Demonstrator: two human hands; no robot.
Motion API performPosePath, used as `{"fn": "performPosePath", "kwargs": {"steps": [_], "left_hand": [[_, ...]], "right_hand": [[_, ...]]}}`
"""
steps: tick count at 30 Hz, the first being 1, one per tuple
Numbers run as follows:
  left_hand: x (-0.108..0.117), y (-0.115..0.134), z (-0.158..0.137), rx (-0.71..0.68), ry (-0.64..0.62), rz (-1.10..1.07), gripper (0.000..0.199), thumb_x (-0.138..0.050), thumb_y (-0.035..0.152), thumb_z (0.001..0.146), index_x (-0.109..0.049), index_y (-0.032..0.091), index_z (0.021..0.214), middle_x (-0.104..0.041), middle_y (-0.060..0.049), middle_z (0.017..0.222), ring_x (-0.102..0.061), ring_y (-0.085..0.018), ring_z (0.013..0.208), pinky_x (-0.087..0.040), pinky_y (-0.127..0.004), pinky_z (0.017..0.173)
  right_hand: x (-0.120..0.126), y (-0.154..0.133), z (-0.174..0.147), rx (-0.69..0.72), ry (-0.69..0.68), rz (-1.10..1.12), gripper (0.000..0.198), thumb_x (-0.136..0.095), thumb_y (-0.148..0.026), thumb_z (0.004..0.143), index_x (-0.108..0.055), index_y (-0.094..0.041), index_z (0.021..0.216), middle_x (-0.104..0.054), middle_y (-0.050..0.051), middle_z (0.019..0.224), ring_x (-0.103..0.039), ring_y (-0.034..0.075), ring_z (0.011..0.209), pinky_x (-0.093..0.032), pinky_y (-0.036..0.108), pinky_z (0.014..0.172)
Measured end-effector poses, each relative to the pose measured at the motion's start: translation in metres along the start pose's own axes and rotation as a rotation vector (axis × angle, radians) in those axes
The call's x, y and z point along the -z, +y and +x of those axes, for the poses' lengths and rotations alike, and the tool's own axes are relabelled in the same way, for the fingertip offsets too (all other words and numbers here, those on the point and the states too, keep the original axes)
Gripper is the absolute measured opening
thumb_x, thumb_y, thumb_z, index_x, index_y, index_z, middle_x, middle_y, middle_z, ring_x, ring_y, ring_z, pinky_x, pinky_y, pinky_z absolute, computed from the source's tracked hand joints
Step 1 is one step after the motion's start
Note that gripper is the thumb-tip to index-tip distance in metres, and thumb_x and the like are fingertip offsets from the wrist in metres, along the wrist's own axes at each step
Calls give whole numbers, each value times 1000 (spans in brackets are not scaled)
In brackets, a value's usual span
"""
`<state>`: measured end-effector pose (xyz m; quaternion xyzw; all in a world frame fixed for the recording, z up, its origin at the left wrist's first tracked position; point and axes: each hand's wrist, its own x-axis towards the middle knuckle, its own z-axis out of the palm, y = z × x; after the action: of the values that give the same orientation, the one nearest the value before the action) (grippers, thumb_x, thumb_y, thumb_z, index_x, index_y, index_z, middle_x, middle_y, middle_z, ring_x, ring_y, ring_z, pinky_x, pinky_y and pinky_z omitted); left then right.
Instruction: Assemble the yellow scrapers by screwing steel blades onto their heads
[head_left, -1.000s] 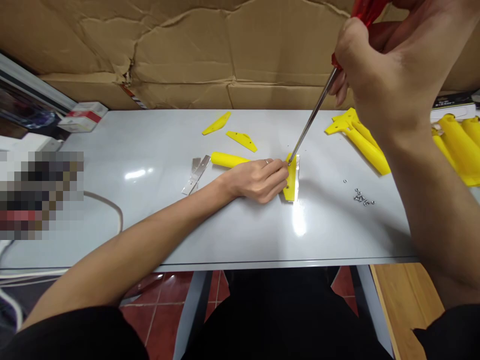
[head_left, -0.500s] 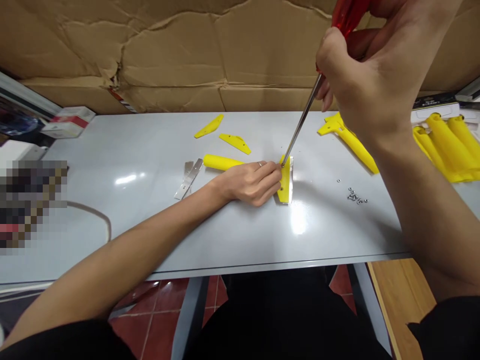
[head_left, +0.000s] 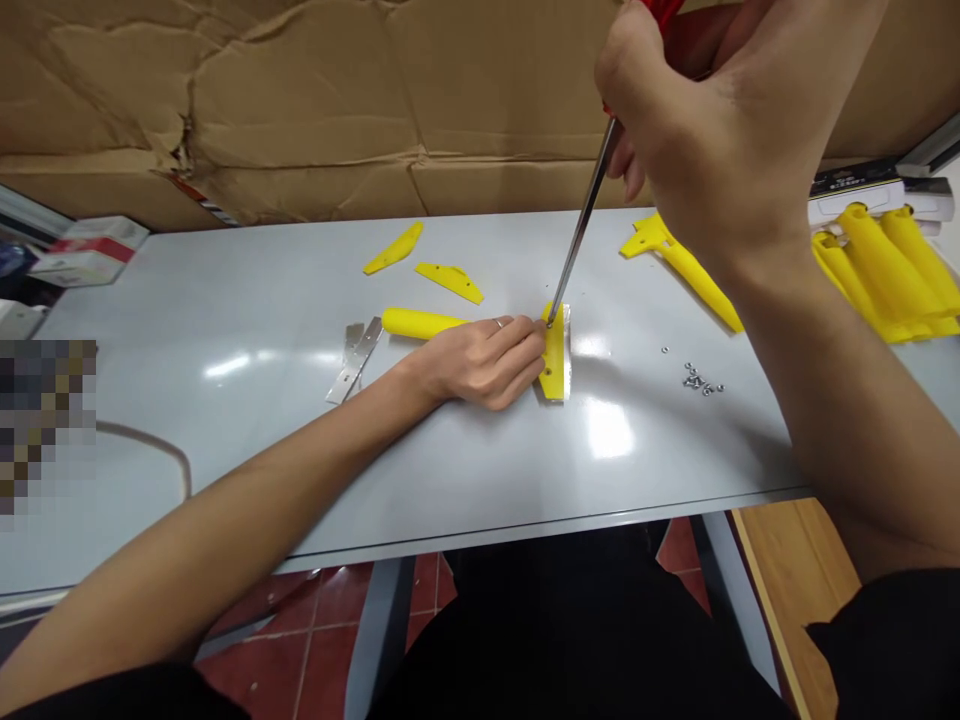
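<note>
My right hand (head_left: 690, 130) is closed round the red handle of a screwdriver (head_left: 581, 230), whose steel shaft slants down to the left. Its tip meets a screw on the yellow head of a scraper (head_left: 553, 362). A thin metal blade shows along the right edge of that head. My left hand (head_left: 487, 362) lies over the scraper with its fingers curled, gripping it against the table. The scraper's yellow handle (head_left: 420, 323) sticks out to the left, and its neck is hidden under my left hand.
Two yellow plates (head_left: 450, 281) lie behind the scraper. Metal blades (head_left: 355, 362) rest to its left, and small nuts or screws (head_left: 697, 380) to its right. Another yellow scraper body (head_left: 690, 270) and a bundle of yellow handles (head_left: 885, 270) are farther right. Cardboard (head_left: 300, 100) stands behind the table.
The whole view has shifted, so everything sits slightly further left. The screwdriver tip stays on the same screw, and both hands keep their grip.
</note>
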<state>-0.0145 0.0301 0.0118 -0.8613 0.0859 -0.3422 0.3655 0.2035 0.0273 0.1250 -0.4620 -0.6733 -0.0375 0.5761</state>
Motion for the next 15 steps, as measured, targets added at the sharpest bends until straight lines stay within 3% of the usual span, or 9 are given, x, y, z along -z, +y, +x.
{"fn": "performPosePath", "kwargs": {"steps": [2, 4, 7, 10, 13, 15], "left_hand": [[0, 0, -2, -5, -16, 12, 38, -65, -4, 97, -62, 15, 65, -62, -3, 71, -64, -14, 68, -45, -24, 49], [0, 0, -3, -7, -36, 15, 37, -64, -4, 97, -63, 15, 65, -63, -4, 73, -65, -14, 70, -46, -24, 50], [0, 1, -5, -3, -37, 7, 37, -62, -4, 97, -64, 15, 66, -66, -5, 75, -66, -15, 71, -48, -24, 50], [0, 0, -4, -6, -31, -8, 37, -62, -5, 97, -65, 14, 66, -68, -7, 77, -66, -15, 71, -47, -24, 49], [0, 0, -3, -11, -30, -17, 37, -63, -6, 96, -64, 14, 65, -67, -7, 75, -65, -15, 71, -46, -24, 49], [1, -1, -3, -9, -39, -18, 37, -62, -6, 96, -64, 14, 65, -66, -6, 75, -65, -15, 71, -47, -24, 49]], "right_hand": [[1, -3, 0, 9, -20, -6, 31, -44, -32, 91, -61, -11, 76, -41, 0, 76, -41, -6, 71, -49, 9, 72], [1, -5, 1, -38, -36, -24, 33, -42, -34, 92, -63, -10, 81, -43, -1, 79, -51, -7, 72, -50, 8, 75], [-1, -7, 2, -103, -31, -123, 37, -40, -35, 92, -62, -8, 82, -44, -3, 78, -67, -6, 88, -44, 8, 82], [-3, -7, 3, -38, -3, -142, 34, -45, -36, 95, -56, -10, 76, -44, -2, 74, -63, -5, 89, -43, 8, 78], [-3, -6, 2, -32, -26, -62, 32, -51, -37, 96, -57, -12, 78, -47, -2, 78, -61, -3, 81, -51, 11, 77], [-1, -4, 1, -85, -26, -79, 39, -47, -38, 101, -65, -9, 83, -50, -5, 81, -68, -5, 96, -53, 12, 92]]}}
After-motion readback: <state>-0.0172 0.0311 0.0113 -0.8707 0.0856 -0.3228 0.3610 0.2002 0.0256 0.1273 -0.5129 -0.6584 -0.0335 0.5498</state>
